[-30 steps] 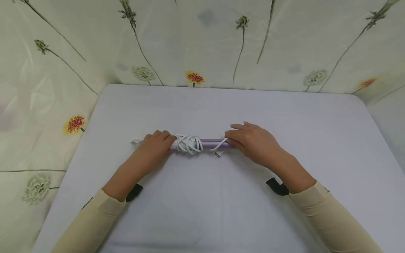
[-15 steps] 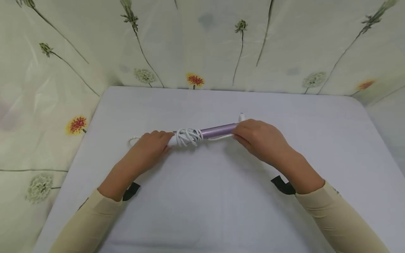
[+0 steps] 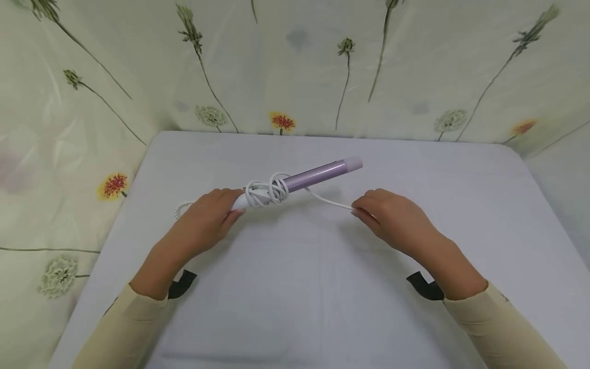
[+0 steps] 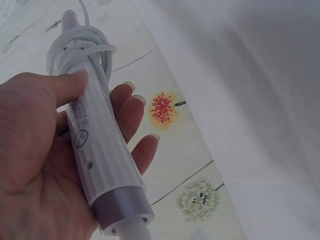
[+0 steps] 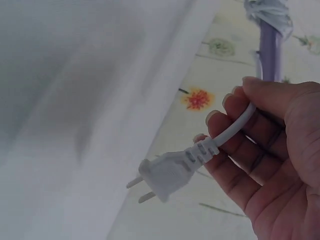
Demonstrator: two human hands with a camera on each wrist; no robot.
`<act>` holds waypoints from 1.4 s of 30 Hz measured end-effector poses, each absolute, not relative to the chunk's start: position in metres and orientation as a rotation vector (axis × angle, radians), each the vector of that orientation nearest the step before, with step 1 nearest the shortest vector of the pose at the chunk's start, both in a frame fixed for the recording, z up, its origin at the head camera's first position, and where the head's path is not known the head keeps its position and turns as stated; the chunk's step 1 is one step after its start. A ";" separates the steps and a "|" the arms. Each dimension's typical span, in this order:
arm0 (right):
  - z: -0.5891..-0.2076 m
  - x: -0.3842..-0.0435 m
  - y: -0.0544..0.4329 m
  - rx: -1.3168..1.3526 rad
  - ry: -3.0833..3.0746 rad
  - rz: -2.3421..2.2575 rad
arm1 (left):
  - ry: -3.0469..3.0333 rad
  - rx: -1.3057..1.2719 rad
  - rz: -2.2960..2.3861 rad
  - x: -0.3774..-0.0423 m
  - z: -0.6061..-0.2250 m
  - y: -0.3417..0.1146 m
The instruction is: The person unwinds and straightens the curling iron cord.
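Head: left hand (image 3: 205, 218) grips a lilac-white wand (image 3: 318, 176), right hand (image 3: 398, 220) pinches its cord (image 3: 278, 189).

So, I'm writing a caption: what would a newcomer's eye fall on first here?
A purple and white curling iron, held in the left grip over the middle of the white table. Then its white cord, looped round it and running to the right grip, where the two-pronged plug sticks out in the right wrist view. Beyond the table, the flowered backdrop.
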State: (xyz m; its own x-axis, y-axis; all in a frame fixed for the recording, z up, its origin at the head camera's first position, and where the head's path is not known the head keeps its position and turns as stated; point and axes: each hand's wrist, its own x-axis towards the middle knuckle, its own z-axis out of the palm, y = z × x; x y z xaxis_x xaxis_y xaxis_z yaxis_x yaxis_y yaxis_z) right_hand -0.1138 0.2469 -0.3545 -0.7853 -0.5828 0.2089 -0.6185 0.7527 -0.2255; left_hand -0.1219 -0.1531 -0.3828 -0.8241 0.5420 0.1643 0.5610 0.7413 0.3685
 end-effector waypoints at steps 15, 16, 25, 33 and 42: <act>-0.368 -0.122 0.265 0.751 -2.835 0.677 | -2.833 -1.051 -0.687 -0.092 -0.358 -0.148; -0.367 -0.123 0.266 0.728 -2.828 0.684 | -2.832 -1.057 -0.671 -0.090 -0.358 -0.148; -0.355 -0.127 0.276 0.593 -2.649 0.695 | -2.741 -1.170 -0.570 -0.080 -0.363 -0.148; -0.341 -0.116 0.278 0.620 -2.529 0.680 | -2.817 -1.089 -0.544 -0.080 -0.368 -0.154; -0.335 -0.087 0.291 0.588 -2.653 0.745 | -2.894 -0.927 -0.696 -0.090 -0.372 -0.170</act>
State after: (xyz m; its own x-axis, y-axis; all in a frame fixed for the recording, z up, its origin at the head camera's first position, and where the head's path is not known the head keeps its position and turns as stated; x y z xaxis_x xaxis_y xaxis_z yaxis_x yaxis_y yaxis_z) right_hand -0.0870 0.2915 -0.3347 -0.8630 -0.2989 0.4074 -0.4672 0.7790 -0.4182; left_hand -0.0898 -0.1699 -0.3722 -0.8231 0.5464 0.1550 0.5571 0.7236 0.4076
